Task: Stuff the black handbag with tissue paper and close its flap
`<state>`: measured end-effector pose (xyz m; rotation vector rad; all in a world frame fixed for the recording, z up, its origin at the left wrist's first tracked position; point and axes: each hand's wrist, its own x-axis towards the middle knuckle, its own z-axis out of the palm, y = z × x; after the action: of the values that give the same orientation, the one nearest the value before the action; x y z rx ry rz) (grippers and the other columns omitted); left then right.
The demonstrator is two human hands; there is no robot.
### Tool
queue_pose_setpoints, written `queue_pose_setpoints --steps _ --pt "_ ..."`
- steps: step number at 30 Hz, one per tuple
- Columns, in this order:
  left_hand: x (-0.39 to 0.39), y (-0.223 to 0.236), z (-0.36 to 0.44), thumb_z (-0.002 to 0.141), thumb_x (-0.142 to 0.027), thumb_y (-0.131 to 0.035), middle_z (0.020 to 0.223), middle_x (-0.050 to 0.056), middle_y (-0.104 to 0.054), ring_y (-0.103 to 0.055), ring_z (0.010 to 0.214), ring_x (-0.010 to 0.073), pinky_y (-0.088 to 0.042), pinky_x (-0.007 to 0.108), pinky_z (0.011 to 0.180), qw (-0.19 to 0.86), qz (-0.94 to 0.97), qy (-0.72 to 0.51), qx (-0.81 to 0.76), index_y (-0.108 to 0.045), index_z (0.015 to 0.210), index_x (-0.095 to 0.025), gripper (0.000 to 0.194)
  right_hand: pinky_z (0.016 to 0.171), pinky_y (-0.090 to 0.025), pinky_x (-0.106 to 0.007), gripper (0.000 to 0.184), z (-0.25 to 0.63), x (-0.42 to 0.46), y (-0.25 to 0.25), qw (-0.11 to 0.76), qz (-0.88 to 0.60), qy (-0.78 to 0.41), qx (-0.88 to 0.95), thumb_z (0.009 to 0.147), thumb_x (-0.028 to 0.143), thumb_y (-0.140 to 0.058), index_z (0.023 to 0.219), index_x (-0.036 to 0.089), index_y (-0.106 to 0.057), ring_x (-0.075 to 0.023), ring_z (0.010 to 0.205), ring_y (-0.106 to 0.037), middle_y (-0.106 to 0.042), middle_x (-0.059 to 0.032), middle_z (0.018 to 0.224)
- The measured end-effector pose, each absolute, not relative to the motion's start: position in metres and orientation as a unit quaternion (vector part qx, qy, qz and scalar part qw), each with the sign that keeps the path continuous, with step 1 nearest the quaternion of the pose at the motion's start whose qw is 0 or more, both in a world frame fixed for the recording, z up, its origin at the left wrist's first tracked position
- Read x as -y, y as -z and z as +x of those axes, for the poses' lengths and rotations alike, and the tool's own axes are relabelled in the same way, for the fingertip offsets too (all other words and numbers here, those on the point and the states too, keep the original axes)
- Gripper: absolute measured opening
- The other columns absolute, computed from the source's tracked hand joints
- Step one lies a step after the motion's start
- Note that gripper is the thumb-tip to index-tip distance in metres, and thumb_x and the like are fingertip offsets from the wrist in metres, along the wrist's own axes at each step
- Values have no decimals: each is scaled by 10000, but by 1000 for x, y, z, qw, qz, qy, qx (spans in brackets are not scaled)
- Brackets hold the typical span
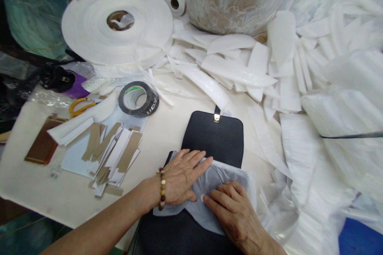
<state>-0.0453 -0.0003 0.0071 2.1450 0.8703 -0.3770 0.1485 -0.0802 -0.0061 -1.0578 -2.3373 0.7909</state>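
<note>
A black bag [185, 235] lies before me, its flap [214, 137] folded out away from me with a gold clasp [216, 118] at the far end. Thin white tissue sheet [236, 175] covers the part between flap and body. My left hand [181, 177], wearing a bead bracelet [162, 189], lies flat on the sheet with fingers stretched out. On the sheet's right side rests my right hand [231, 211], its fingers bent and gathering the sheet. A small pale spot shows at its index fingertip; I cannot tell what it is.
At the left lie black tape [152, 101], cardboard strips [128, 153], orange-handled scissors [80, 107] and a phone [44, 141]. A large white roll [89, 24] stands behind. White foam pieces [236, 69] and plastic wrapping [311, 191] crowd the back and right.
</note>
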Motion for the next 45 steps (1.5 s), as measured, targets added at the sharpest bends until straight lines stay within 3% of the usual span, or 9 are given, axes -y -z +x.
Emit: queue_pose_setpoints --steps 10,16,22,27,33,41,45 --pt "-1 -8 -46 609 -372 -787 1466 165 -210 -209 1337 293 -170 491 1078 385 845 153 -339 -176 1409 -173 1026 819 -315 -323 309 146 78 3 230 -401 -297 836 958 205 -304 1054 151 -593 -141 847 -498 -642 -18 893" --pt "0 -7 -47 605 -358 -786 1461 175 -219 -213 1335 302 -177 505 1075 392 843 142 -340 -180 1407 -172 1022 822 -290 -329 353 144 78 0 227 -385 -303 842 968 235 -266 941 189 -615 -137 841 -499 -638 1 872" --pt "0 -7 -47 603 -355 -793 1463 170 -216 -206 1338 301 -166 492 1080 390 844 145 -339 -177 1409 -175 1030 827 -297 -323 339 145 79 2 219 -396 -288 844 966 210 -263 1047 158 -589 -137 846 -492 -638 -11 886" --pt "-2 -9 -46 616 -373 -782 1465 167 -213 -201 1339 296 -166 485 1078 385 845 157 -338 -172 1410 -169 1022 852 -278 -326 318 145 81 4 225 -378 -305 845 963 221 -294 961 163 -607 -140 859 -483 -643 4 906" --pt "0 -8 -48 601 -374 -794 1463 163 -223 -216 1334 295 -172 493 1076 382 848 146 -338 -179 1408 -178 1034 858 -290 -314 324 145 81 3 228 -391 -290 843 962 192 -285 1054 124 -587 -134 860 -489 -641 -15 890" --pt "0 -8 -48 603 -360 -793 1459 170 -229 -226 1330 299 -178 492 1076 394 843 141 -338 -196 1403 -169 1016 854 -307 -322 317 146 82 8 253 -377 -294 841 960 197 -296 945 147 -609 -134 856 -507 -654 -16 891" --pt "1 -7 -49 605 -369 -792 1458 164 -235 -225 1329 295 -171 477 1079 387 847 138 -337 -194 1404 -167 1018 868 -314 -330 312 147 82 7 243 -388 -279 844 953 176 -301 1056 128 -591 -144 862 -510 -649 -40 918"
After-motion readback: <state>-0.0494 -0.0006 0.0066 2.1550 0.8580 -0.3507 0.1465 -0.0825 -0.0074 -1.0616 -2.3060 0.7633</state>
